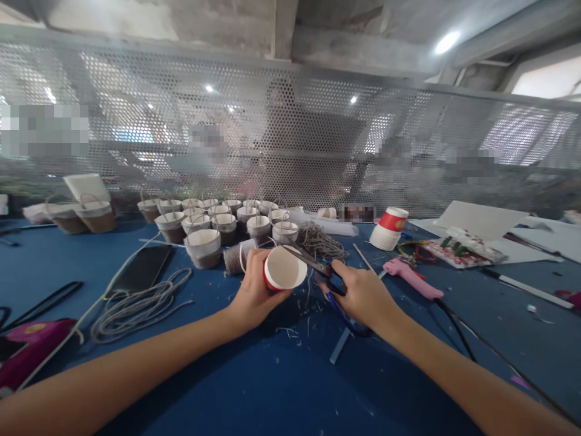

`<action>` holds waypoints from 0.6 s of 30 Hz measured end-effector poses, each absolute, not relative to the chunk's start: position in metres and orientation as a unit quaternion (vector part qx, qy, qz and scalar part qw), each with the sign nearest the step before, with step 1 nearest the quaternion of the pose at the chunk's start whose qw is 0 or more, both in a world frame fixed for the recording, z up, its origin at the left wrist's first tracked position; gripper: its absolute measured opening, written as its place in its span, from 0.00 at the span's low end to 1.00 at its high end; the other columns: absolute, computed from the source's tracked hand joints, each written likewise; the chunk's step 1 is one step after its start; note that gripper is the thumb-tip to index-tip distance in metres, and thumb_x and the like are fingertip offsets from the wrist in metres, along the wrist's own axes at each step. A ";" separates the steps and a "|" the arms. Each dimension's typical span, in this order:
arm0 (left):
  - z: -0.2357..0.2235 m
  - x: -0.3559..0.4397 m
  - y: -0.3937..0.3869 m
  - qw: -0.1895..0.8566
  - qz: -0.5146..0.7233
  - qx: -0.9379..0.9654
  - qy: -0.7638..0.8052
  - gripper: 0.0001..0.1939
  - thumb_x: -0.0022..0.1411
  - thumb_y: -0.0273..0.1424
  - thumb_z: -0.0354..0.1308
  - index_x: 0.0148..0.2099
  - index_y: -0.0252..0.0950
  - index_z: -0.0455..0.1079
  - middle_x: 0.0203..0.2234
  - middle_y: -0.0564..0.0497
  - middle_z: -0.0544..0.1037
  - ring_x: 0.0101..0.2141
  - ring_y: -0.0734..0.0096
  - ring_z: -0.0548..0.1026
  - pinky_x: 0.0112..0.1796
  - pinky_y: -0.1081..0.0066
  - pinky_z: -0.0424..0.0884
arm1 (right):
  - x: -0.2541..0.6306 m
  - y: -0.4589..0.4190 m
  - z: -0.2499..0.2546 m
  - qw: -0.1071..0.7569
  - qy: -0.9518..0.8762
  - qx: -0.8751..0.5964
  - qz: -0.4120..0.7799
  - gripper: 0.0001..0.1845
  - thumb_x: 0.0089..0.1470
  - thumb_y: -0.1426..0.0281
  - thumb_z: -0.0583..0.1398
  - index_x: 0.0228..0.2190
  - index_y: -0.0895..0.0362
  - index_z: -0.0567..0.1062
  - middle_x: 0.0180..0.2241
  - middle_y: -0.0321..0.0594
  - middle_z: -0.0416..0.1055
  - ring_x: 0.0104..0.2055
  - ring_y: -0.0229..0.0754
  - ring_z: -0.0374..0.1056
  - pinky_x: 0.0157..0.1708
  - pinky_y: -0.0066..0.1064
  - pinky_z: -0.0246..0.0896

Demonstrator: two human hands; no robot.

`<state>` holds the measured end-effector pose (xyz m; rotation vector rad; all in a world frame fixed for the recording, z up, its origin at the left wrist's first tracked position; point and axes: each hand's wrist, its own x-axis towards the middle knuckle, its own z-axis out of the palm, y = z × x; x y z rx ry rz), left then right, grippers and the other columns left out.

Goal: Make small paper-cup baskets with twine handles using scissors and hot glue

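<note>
My left hand [258, 290] is wrapped round a red and white paper cup [285, 268], its mouth tilted toward me. A thin pale strip stands out from the cup's left rim. In my right hand [361, 290] is a pair of scissors [324, 269] with dark blades and blue-black handles. The blades reach the cup's far rim on the right; whether they are cutting the paper I cannot tell. Just behind the cup lies a heap of grey cord [320, 239]. A cord-wrapped cup [238, 257] rests on its side left of my left hand.
Rows of small handled cups [203, 248] stand behind. A black phone [143, 269] and coiled cord [140, 309] lie left. Stacked paper cups [389, 229], a pink glue gun [413, 278] with its cable, and white sheets [481, 221] are right. A perforated metal screen [313, 139] closes the back.
</note>
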<state>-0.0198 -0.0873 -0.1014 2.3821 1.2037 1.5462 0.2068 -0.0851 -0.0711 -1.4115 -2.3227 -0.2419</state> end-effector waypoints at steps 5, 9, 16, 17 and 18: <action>-0.102 -0.020 -0.088 0.039 0.503 0.771 0.388 0.31 0.51 0.31 0.61 0.54 0.39 0.51 0.44 0.45 0.60 0.46 0.59 0.62 0.48 0.54 0.61 | 0.205 -0.085 -0.074 0.208 -0.832 -0.506 -0.095 0.14 0.54 0.56 0.51 0.31 0.55 0.65 0.24 0.40 0.72 0.25 0.44 0.68 0.21 0.29 0.41; -0.103 -0.020 -0.086 0.045 0.505 0.768 0.390 0.31 0.52 0.31 0.61 0.55 0.39 0.50 0.45 0.45 0.60 0.47 0.59 0.62 0.49 0.53 0.60 | 0.203 -0.086 -0.075 0.205 -0.827 -0.513 -0.104 0.16 0.55 0.55 0.49 0.32 0.55 0.66 0.24 0.41 0.72 0.24 0.44 0.68 0.20 0.29 0.39; -0.104 -0.020 -0.085 0.034 0.502 0.768 0.396 0.32 0.51 0.31 0.61 0.55 0.39 0.50 0.45 0.44 0.59 0.47 0.58 0.62 0.49 0.54 0.61 | 0.204 -0.086 -0.075 0.177 -0.824 -0.525 -0.120 0.19 0.56 0.55 0.47 0.33 0.56 0.67 0.23 0.42 0.73 0.24 0.45 0.69 0.20 0.29 0.37; -0.104 -0.019 -0.086 0.033 0.501 0.769 0.395 0.32 0.51 0.31 0.61 0.54 0.39 0.50 0.44 0.44 0.59 0.47 0.58 0.62 0.48 0.54 0.61 | 0.204 -0.085 -0.076 0.162 -0.823 -0.529 -0.124 0.19 0.57 0.55 0.47 0.33 0.56 0.67 0.23 0.43 0.73 0.23 0.45 0.69 0.20 0.30 0.36; -0.104 -0.019 -0.086 0.033 0.501 0.770 0.394 0.31 0.51 0.30 0.61 0.54 0.39 0.50 0.44 0.45 0.59 0.46 0.59 0.62 0.48 0.54 0.62 | 0.204 -0.085 -0.076 0.146 -0.823 -0.534 -0.125 0.20 0.57 0.55 0.46 0.34 0.57 0.68 0.22 0.44 0.73 0.23 0.46 0.69 0.20 0.30 0.36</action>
